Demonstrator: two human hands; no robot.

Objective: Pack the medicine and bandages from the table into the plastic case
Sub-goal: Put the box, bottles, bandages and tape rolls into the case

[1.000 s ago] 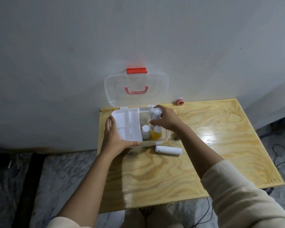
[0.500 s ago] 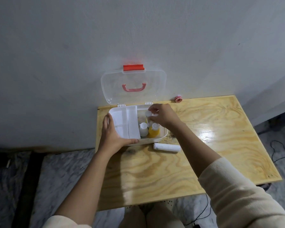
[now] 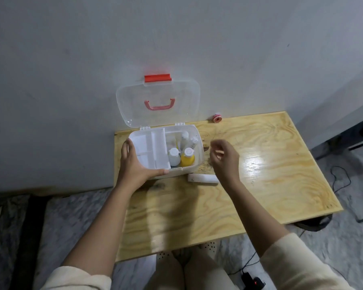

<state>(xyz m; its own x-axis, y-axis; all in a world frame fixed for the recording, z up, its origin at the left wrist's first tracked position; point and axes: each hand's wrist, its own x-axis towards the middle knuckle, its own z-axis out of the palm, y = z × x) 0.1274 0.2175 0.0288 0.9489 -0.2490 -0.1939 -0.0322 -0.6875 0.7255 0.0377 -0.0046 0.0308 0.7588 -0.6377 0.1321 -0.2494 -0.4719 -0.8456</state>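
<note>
The clear plastic case (image 3: 199,162) stands open at the table's back left, its lid (image 3: 157,101) with red handle leaning on the wall. Inside stand a white bottle (image 3: 174,156), a yellow bottle (image 3: 188,157) and white tubes (image 3: 189,140) behind them; a white divider tray (image 3: 149,149) fills the left half. My left hand (image 3: 134,166) grips the case's front left corner. My right hand (image 3: 224,158) hovers just right of the case, fingers loosely curled and holding nothing. A white roll (image 3: 202,178) lies on the table in front of the case.
A small red tape roll (image 3: 217,118) sits at the back edge of the wooden table (image 3: 270,174) against the wall. Cables and a power adapter (image 3: 253,281) lie on the floor at right. My knees show below the table's front edge.
My right hand has let go of the white tube inside the case and pulled out to the right, empty. My left hand stays on the case.
</note>
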